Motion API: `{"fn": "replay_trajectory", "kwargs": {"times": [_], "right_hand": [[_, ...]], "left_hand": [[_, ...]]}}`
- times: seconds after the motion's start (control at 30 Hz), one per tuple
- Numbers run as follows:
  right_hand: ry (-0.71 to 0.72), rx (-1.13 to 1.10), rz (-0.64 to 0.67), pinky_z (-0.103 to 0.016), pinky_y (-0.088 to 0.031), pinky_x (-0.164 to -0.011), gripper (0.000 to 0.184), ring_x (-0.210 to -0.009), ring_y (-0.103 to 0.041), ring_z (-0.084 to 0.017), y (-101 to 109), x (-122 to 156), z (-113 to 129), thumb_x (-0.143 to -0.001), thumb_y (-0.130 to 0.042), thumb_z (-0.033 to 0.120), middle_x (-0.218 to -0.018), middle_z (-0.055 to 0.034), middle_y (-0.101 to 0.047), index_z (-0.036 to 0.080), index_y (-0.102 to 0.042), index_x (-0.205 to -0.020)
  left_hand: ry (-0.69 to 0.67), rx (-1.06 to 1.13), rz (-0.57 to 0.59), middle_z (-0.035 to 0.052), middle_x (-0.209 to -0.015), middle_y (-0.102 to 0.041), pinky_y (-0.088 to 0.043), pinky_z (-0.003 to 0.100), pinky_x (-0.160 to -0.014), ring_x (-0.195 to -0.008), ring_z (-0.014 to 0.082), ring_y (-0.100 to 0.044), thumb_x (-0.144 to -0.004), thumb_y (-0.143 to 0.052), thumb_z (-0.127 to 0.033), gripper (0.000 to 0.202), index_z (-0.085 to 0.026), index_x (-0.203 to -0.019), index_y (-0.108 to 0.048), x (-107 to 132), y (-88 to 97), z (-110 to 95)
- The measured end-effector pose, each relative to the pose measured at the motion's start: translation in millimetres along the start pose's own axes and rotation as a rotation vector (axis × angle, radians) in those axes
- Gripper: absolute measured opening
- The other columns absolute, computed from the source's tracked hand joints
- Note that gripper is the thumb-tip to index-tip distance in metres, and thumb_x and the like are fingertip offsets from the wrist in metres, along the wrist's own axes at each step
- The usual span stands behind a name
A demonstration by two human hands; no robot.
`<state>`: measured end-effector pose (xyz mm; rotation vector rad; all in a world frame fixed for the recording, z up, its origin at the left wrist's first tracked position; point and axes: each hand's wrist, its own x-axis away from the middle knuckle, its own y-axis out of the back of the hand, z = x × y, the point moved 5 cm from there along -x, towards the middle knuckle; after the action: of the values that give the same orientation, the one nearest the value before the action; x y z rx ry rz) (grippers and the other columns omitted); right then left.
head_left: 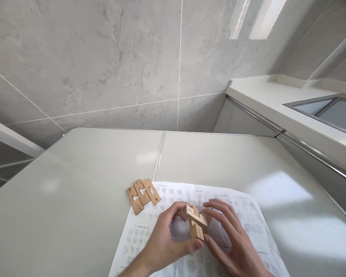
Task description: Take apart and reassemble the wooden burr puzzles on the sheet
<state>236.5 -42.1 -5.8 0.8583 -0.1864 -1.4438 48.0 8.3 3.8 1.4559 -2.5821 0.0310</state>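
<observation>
A partly interlocked wooden burr puzzle [198,221] of crossed, notched pale blocks is held above a printed sheet. Dark marks show on its block ends. My left hand [168,234] grips it from the left, thumb under the near end and fingers behind the far-left end. Curved around its right side is my right hand [233,234], with the thumb at the near corner and fingertips at the back piece. Its exact contact is partly hidden. To the left lie 3 flat wooden pieces with cut-out slots and dark numbers, including a slotted wooden piece [151,192].
Under the hands, the creased paper sheet [132,234] carries rows of small diagrams. It rests on a glossy white table [75,200] with a seam across it. A white counter [265,94] with an inset sink stands at the right, beyond grey floor tiles [103,57].
</observation>
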Motion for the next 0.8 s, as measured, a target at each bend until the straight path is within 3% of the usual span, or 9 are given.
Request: {"fn": "replay_trajectory", "kwargs": {"times": [0.13,0.3,0.4,0.53,0.7,0.8], "right_hand": [[0.066,-0.158,0.064,-0.041,-0.063,-0.081,0.022,-0.099,-0.07,-0.029,6.0,-5.7,10.0,-0.105,-0.059,0.015,-0.108,-0.0092,-0.072,0.029,-0.059,-0.123],[-0.074,-0.344,0.149,-0.037,-0.061,-0.075,0.01,-0.085,-0.07,-0.025,6.0,-2.4,6.0,-0.113,-0.052,0.028,-0.096,-0.0064,-0.071,0.029,-0.062,-0.113],[-0.198,-0.415,0.211,-0.041,-0.062,-0.085,0.023,-0.091,-0.071,-0.029,4.8,11.3,-3.5,-0.113,-0.052,0.044,-0.097,-0.0079,-0.073,0.029,-0.069,-0.11],[-0.384,-0.435,0.225,-0.049,-0.063,-0.093,0.033,-0.113,-0.072,-0.036,3.7,29.2,-19.2,-0.108,-0.062,0.055,-0.118,-0.0103,-0.076,0.034,-0.072,-0.131],[-0.412,-0.628,0.228,-0.038,-0.059,-0.079,0.039,-0.084,-0.067,-0.025,7.3,11.2,-10.4,-0.113,-0.049,0.058,-0.095,-0.007,-0.071,0.027,-0.073,-0.114],[-0.515,-0.546,0.149,-0.032,-0.051,-0.071,0.045,-0.075,-0.057,-0.022,13.7,1.1,-16.3,-0.114,-0.043,0.059,-0.08,-0.0016,-0.059,0.026,-0.071,-0.105]], "left_hand": [[-0.068,-0.019,0.071,0.0044,-0.112,-0.071,-0.048,0.035,-0.092,-0.103,0.0272,-0.064,-0.068,-0.1,-0.061,0.067,-0.026,-0.118,-0.07,-0.4,-6.5,-5.7],[-0.139,-0.051,0.077,0.003,-0.113,-0.072,-0.049,0.036,-0.093,-0.1,0.0251,-0.065,-0.066,-0.104,-0.052,0.067,-0.029,-0.119,-0.07,0.1,-7.1,-10.4],[-0.145,-0.087,0.104,0.002,-0.112,-0.072,-0.048,0.038,-0.096,-0.101,0.0254,-0.065,-0.066,-0.103,-0.048,0.067,-0.03,-0.121,-0.07,0.2,-3.9,-9.3],[-0.123,-0.112,0.093,0.0004,-0.107,-0.071,-0.048,0.038,-0.093,-0.1,0.025,-0.065,-0.065,-0.102,-0.042,0.065,-0.029,-0.119,-0.069,-0.8,2.9,-7.0],[-0.088,-0.253,-0.051,0.0018,-0.113,-0.071,-0.05,0.039,-0.094,-0.103,0.0255,-0.064,-0.075,-0.096,-0.039,0.06,-0.03,-0.126,-0.067,-2.8,14.9,-7.6],[-0.12,-0.432,0.02,0.0016,-0.111,-0.071,-0.052,0.039,-0.089,-0.097,0.0248,-0.064,-0.075,-0.097,-0.041,0.062,-0.03,-0.127,-0.065,-2.8,14.9,-7.3]]}}
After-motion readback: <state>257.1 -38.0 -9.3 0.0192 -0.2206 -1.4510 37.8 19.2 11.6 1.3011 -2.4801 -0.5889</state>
